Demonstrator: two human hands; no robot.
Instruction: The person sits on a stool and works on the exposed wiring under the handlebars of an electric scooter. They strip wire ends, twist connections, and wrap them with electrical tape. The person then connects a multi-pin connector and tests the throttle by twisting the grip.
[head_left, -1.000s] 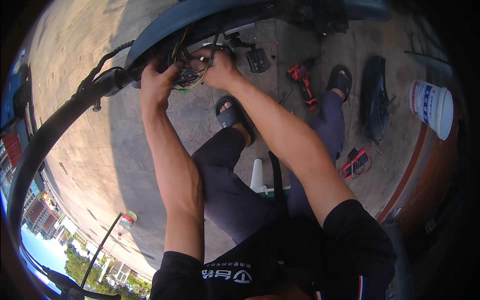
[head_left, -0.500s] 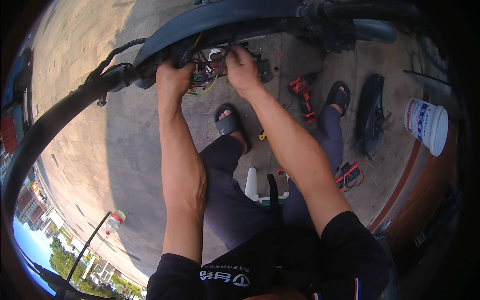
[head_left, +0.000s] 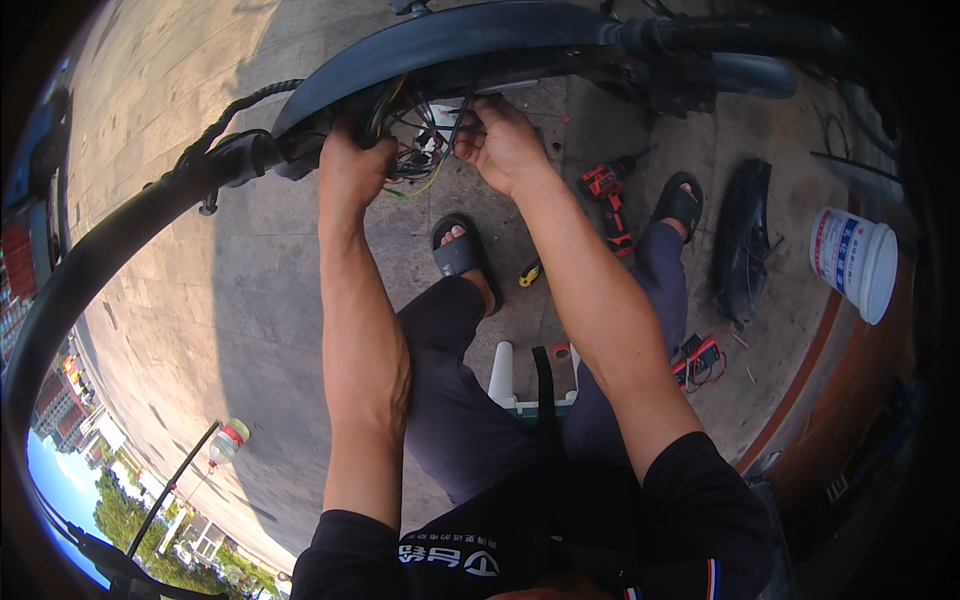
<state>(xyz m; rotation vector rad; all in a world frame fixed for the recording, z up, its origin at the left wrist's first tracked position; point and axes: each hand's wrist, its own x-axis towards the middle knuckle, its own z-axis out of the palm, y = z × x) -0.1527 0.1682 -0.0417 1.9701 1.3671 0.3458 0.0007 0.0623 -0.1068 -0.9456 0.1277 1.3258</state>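
Note:
A tangle of thin wires (head_left: 408,172), black, yellow, green and reddish, hangs below the dark curved handlebar cover (head_left: 450,45). My left hand (head_left: 352,172) is closed at the left side of this bundle, its thumb against the wires and its other fingers mostly hidden. On the right side, my right hand (head_left: 503,145) has its fingers curled, with thumb and fingertips pinched at a dark wire. Between the hands, a small white part (head_left: 436,125) shows among the wires.
On the floor to the right lie a red and black cordless drill (head_left: 606,195), a long black plastic panel (head_left: 742,240), a red multimeter (head_left: 698,360) and a white bucket (head_left: 853,263). A yellow-handled tool (head_left: 530,272) lies near my sandalled foot. The black handlebar (head_left: 110,230) curves along the left.
My right hand has shifted slightly right and away from the bundle, its fingers opening a little. More of the white part shows between the hands. My left hand stays at the wires.

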